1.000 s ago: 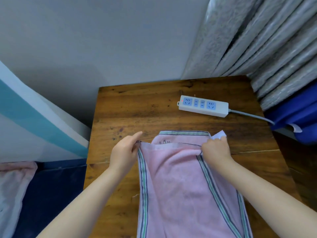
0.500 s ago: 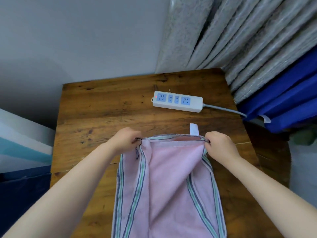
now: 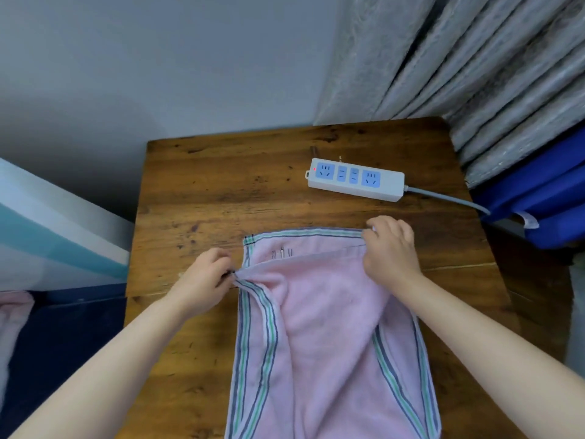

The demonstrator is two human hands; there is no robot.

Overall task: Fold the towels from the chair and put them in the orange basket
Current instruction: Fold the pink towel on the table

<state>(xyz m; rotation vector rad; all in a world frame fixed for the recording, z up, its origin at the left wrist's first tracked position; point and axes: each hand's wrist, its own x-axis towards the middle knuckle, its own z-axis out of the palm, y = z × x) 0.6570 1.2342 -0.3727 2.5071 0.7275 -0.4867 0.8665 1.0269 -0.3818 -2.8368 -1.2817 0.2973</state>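
Note:
A pink towel [image 3: 329,327] with green and grey striped borders lies on the wooden table [image 3: 221,191], doubled over, its lower part running off the bottom of the view. My left hand [image 3: 202,280] pinches the upper layer's left corner. My right hand [image 3: 391,248] grips the towel's right corner near the far edge. The upper layer's edge slants, with its left corner lower than its right. The bottom layer's far edge shows beyond it with small dark marks. Neither the chair nor the orange basket is in view.
A white power strip [image 3: 356,180] with blue sockets lies at the back right of the table, its grey cable [image 3: 449,199] running off the right edge. Grey curtains [image 3: 474,74] and blue fabric [image 3: 538,191] hang at the right. Another pink cloth [image 3: 12,315] shows at the far left.
The towel's upper layer was lifted and stretched taut between both hands, then lowered. My right hand has carried its corner farther back, and my left hand has drawn back a little.

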